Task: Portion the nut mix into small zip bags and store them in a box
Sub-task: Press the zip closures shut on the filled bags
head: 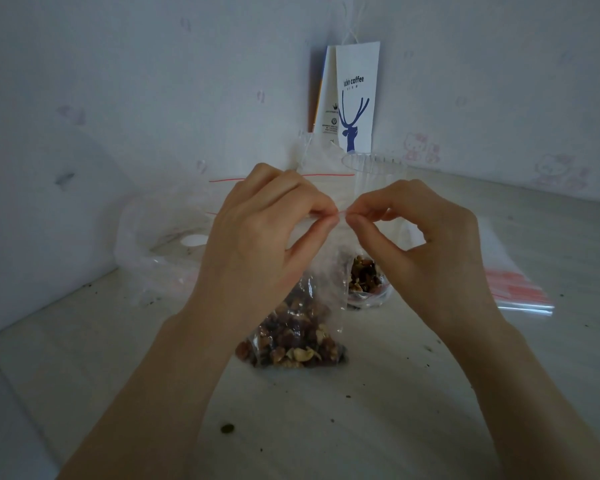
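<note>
Two bare forearms reach in from the bottom edge, and between them on the table (378, 403) lies a stray seed (227, 427) among scattered crumbs. Above that, the left hand (257, 237) and right hand (420, 244) each pinch the red zip strip (341, 212) of one small bag (293, 337), thumb against forefinger, the two grips almost touching at the middle of the seal. That bag hangs upright with its nut-filled bottom resting on or just above the table; which, I cannot tell. One risk, as I judge it, is a seal pressed shut only at the centre: the ends may stay open, and nuts would spill when the bag is laid flat or dropped into a box. Trapped air could also pop the strip open again. A tug sideways could swing the bag into the cup (368, 278) just behind it, which holds more mix and could tip easily. By count: two hands, one filled bag in hand, one clear cup of mix, one stack of empty zip bags (513, 282) to the right (too blurred to number), two or so empty bags standing at the back (323, 168), one crumpled clear wrapper (160, 251) at left, one paper coffee bag (355, 98) against the wall. No box is visible.
</note>
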